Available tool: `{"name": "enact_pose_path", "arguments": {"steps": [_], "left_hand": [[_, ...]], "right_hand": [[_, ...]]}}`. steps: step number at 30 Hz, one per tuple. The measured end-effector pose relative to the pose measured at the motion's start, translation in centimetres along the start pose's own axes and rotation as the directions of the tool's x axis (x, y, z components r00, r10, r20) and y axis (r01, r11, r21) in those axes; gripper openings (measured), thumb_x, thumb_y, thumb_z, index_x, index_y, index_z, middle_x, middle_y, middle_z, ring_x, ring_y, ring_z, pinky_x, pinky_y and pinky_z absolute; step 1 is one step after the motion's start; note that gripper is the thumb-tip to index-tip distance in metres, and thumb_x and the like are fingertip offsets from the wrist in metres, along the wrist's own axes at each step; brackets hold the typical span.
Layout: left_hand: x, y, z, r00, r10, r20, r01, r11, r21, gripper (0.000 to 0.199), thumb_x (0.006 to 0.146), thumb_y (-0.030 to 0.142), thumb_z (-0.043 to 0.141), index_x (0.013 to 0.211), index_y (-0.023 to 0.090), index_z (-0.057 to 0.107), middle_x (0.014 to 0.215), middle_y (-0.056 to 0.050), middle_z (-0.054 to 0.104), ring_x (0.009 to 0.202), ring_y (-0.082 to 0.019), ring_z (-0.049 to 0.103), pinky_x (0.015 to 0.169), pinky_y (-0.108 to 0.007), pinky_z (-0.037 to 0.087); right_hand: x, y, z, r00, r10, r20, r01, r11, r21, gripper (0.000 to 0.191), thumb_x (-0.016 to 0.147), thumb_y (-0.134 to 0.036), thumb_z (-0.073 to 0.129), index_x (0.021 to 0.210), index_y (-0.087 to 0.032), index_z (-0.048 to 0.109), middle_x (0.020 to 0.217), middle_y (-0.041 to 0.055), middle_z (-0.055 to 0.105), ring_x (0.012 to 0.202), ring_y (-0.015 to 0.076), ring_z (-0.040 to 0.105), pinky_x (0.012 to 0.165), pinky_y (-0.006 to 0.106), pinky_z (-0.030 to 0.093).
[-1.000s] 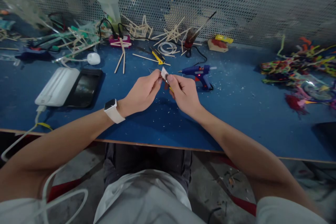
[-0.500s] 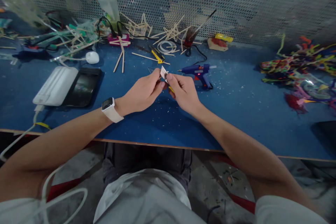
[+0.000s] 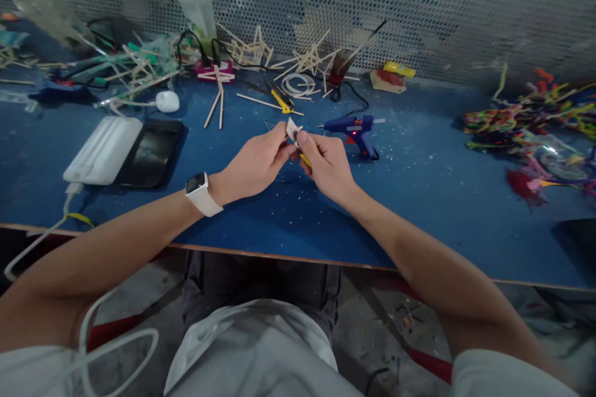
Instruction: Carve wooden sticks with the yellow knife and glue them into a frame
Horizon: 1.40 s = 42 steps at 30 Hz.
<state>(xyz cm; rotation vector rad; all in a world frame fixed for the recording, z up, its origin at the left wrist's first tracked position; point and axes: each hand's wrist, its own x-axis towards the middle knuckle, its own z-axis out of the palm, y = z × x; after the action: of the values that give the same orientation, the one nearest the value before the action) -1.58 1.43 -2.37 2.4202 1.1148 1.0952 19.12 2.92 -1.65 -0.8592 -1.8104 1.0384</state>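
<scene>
My right hand (image 3: 327,164) is closed round a yellow-handled utility knife (image 3: 305,160), mostly covered by the fingers. Its broad, pale blade (image 3: 292,129) points up and away between my hands. My left hand (image 3: 258,161), with a watch on its wrist, pinches a thin wooden stick (image 3: 300,128); only a short end shows beside the blade. The fingertips of both hands meet above the blue table. Just right of them lies a blue hot glue gun (image 3: 351,129) with a red light on. Small pale shavings are scattered underneath.
Behind my hands lie another yellow cutter (image 3: 282,99), a coil of clear tubing (image 3: 298,84) and stick structures (image 3: 246,49). A power bank (image 3: 102,150) and black phone (image 3: 151,154) are at left. Colourful pipe cleaners (image 3: 526,118) heap at right. A perforated metal panel (image 3: 442,12) stands behind.
The view has shifted slightly, so the table things appear a little further right. Both hands keep their hold, with the blade and stick nearly unchanged between them.
</scene>
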Motion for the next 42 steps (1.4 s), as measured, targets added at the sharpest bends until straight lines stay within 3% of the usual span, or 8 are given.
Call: {"name": "enact_pose_path", "arguments": {"steps": [11, 26, 42], "left_hand": [[0.1, 0.0, 0.1, 0.997, 0.073, -0.038, -0.074, 0.997, -0.009, 0.014, 0.124, 0.034, 0.045, 0.115, 0.024, 0.05, 0.089, -0.003, 0.07, 0.067, -0.016, 0.065, 0.06, -0.03, 0.045], [0.1, 0.7, -0.1, 0.995, 0.05, -0.089, -0.053, 0.998, -0.024, 0.01, 0.119, 0.025, 0.053, 0.109, 0.024, 0.053, 0.084, -0.001, 0.071, 0.065, -0.018, 0.066, 0.063, -0.032, 0.045], [0.0, 1.0, -0.1, 0.994, -0.002, -0.108, 0.003, 1.0, 0.005, 0.025, 0.123, 0.043, 0.05, 0.107, 0.025, 0.057, 0.08, -0.001, 0.069, 0.067, -0.019, 0.068, 0.066, -0.034, 0.051]], "right_hand": [[0.0, -0.1, 0.0, 0.999, 0.039, 0.004, -0.039, 0.999, 0.008, 0.079, 0.106, -0.094, 0.052, 0.076, -0.023, 0.069, 0.056, -0.0028, 0.052, 0.05, 0.0127, 0.044, 0.05, 0.031, 0.032], [-0.1, 0.3, 0.1, 0.999, 0.016, -0.031, -0.017, 0.999, -0.032, 0.077, 0.108, -0.092, 0.052, 0.078, -0.023, 0.069, 0.059, -0.0021, 0.056, 0.053, 0.0134, 0.048, 0.054, 0.032, 0.035], [-0.3, 0.1, 0.4, 0.997, -0.011, -0.072, 0.008, 0.999, -0.039, 0.075, 0.11, -0.09, 0.051, 0.078, -0.023, 0.065, 0.059, -0.0024, 0.054, 0.052, 0.0134, 0.047, 0.056, 0.033, 0.037]]}}
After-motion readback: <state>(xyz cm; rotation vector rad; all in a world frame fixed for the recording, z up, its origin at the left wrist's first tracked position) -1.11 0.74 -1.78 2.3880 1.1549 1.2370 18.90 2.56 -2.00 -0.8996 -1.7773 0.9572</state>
